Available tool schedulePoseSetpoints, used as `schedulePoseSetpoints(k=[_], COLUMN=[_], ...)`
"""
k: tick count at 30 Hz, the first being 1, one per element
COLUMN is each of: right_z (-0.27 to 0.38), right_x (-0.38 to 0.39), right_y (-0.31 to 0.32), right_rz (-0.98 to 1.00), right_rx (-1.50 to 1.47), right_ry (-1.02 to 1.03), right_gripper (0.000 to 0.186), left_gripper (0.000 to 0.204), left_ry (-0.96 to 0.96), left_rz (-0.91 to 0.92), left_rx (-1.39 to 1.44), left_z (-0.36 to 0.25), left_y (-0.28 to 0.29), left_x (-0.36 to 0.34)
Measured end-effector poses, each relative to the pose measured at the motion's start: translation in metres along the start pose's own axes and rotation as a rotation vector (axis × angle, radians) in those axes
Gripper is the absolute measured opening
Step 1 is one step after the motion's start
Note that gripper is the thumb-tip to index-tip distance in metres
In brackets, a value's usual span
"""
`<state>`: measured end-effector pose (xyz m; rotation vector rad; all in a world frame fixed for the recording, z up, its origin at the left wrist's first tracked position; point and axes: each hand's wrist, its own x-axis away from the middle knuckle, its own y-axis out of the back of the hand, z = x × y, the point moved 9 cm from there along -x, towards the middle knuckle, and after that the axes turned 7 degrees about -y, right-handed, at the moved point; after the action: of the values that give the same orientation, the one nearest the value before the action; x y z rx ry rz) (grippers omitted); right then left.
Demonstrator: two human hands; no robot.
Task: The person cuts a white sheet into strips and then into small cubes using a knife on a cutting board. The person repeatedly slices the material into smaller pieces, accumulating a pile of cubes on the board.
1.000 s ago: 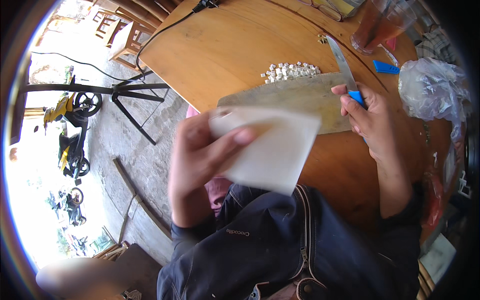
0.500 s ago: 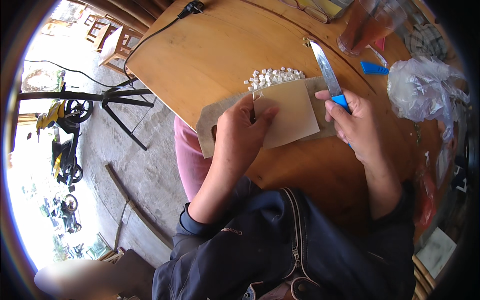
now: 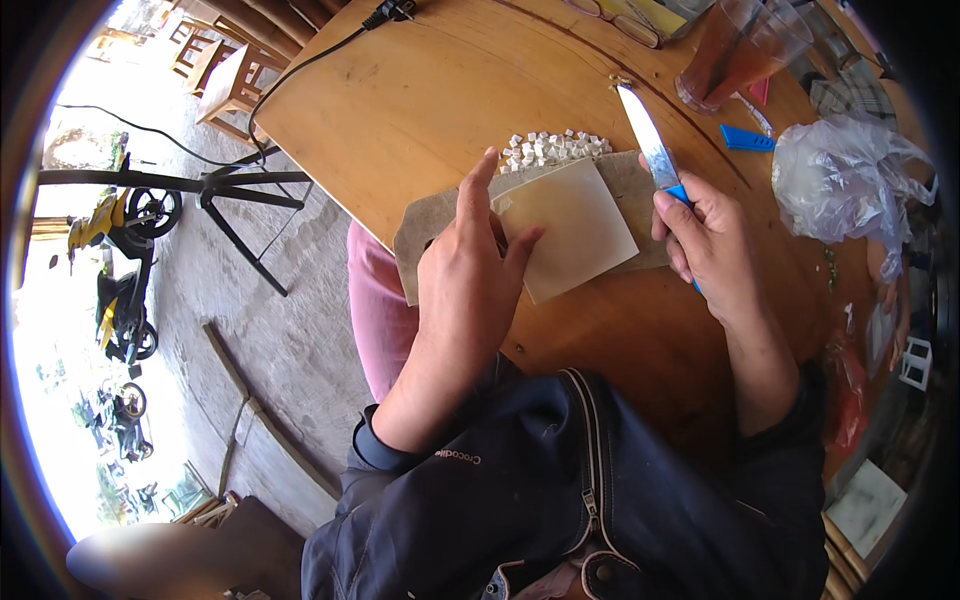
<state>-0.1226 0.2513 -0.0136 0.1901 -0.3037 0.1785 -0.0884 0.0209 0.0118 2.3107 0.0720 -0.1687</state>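
Note:
A square off-white sheet lies tilted on a grey-brown board with uneven edges. At the sheet's left side is my left hand, its index finger stretched away from me and its thumb over the sheet; its other fingers are mostly hidden. My right hand is closed around the blue handle of a knife, right of the sheet. The blade points up and away, clear of the sheet. Just beyond the board sits a heap of small white cubes.
Along the wooden table's right side are a glass of reddish-brown drink, a blue plastic piece and a clear plastic bag. Glasses lie at the far edge. A black plug and cable lie far left, above a tripod.
My left index finger has lifted off the sheet's edge and straightened. The sheet has settled lower onto the board. My right hand still holds the knife, with its index finger drawn in.

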Motion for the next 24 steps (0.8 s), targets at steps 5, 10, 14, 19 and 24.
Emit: schedulePoseSetpoints(k=[5,10,14,19,24], right_z=[0.004,0.005,0.004,0.004,-0.002], right_x=[0.0,0.001,0.002,0.0,-0.003], right_y=[-0.004,-0.004,-0.006,-0.004,-0.003], right_rz=[0.007,0.009,0.022,0.028,0.037], right_rx=[0.013,0.051,0.06,0.095,0.149], right_ry=[0.012,-0.02,-0.045,-0.066,-0.101], right_gripper=[0.031,0.032,0.031,0.022,0.036], left_gripper=[0.057,0.05,0.056,0.066,0.064], left_ry=[-0.051,-0.111,-0.153,-0.164,-0.095], left_rz=[0.026,0.042,0.016,-0.048,-0.085], left_rx=[0.013,-0.005,-0.006,0.103,0.2], left_z=[0.004,0.007,0.004,0.005,0.027], left_y=[0.002,0.001,0.0,0.002,-0.002], left_x=[-0.008,-0.011,-0.01,-0.014,-0.02])
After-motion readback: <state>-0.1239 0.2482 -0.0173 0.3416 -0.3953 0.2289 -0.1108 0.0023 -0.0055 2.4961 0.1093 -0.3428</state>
